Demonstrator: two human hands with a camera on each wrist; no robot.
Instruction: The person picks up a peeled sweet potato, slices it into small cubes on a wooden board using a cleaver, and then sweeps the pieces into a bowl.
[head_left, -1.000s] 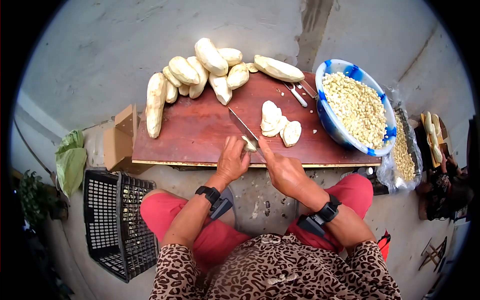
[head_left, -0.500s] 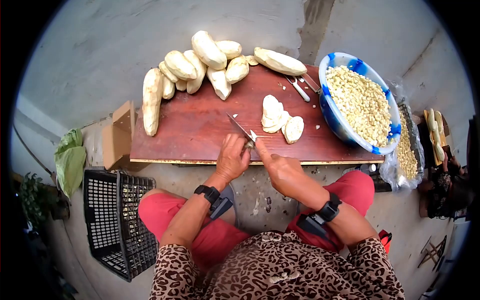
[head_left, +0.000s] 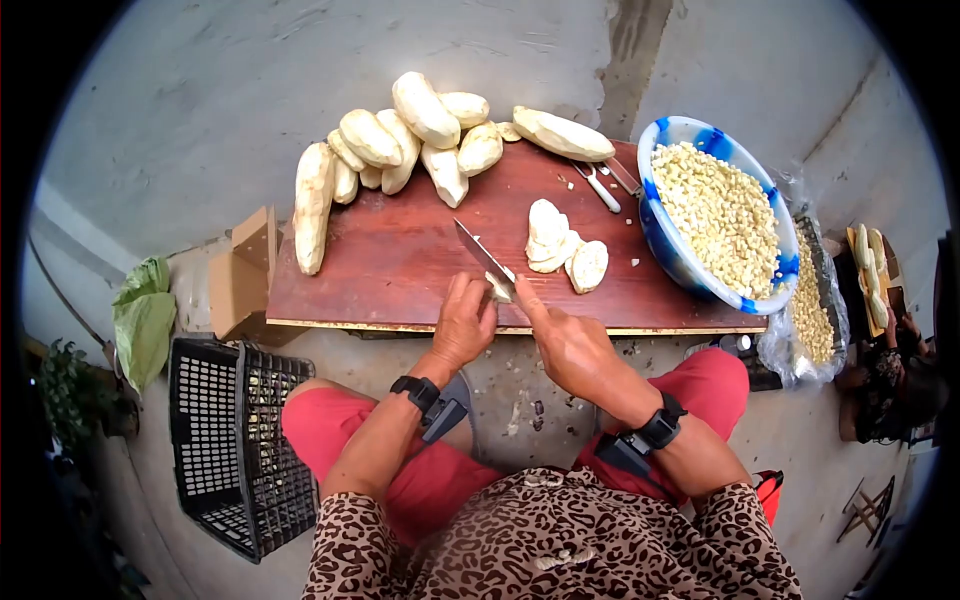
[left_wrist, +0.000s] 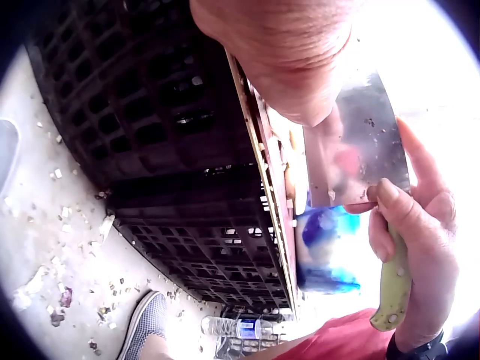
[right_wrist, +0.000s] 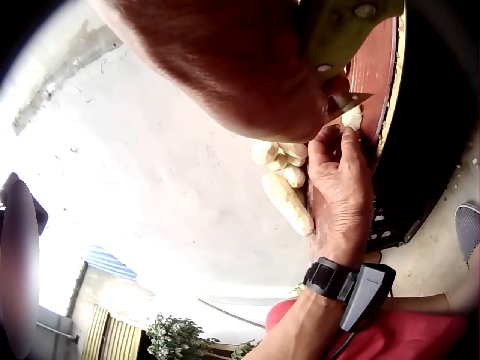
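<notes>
My right hand (head_left: 580, 350) grips a knife by its green handle (left_wrist: 394, 289), with the forefinger stretched along the broad metal blade (head_left: 476, 245). That blade slants over the front of the reddish board (head_left: 390, 250), beside my left hand (head_left: 464, 325). Between the left thumb and fingers I pinch a small pale tuber piece (right_wrist: 352, 118), right at the cutting edge. Thick white tuber slices (head_left: 546, 236) lie a little beyond the knife. Several peeled tubers (head_left: 424, 110) are heaped at the back left, and one more long peeled tuber (head_left: 562, 134) lies behind the slices.
A blue-and-white basin (head_left: 655, 215) full of small pale cubes stands at the board's right end. Near it lies a white-handled peeler (head_left: 600, 190). More cubes (head_left: 812, 305) fill a plastic-lined crate further right. A black crate (head_left: 205, 440) and a cardboard box (head_left: 245, 275) stand left.
The blade has shifted slightly against the pinched piece, with a white sliver showing beside it half a second ago. Both hands stay in nearly the same place; the whole view sways a little.
</notes>
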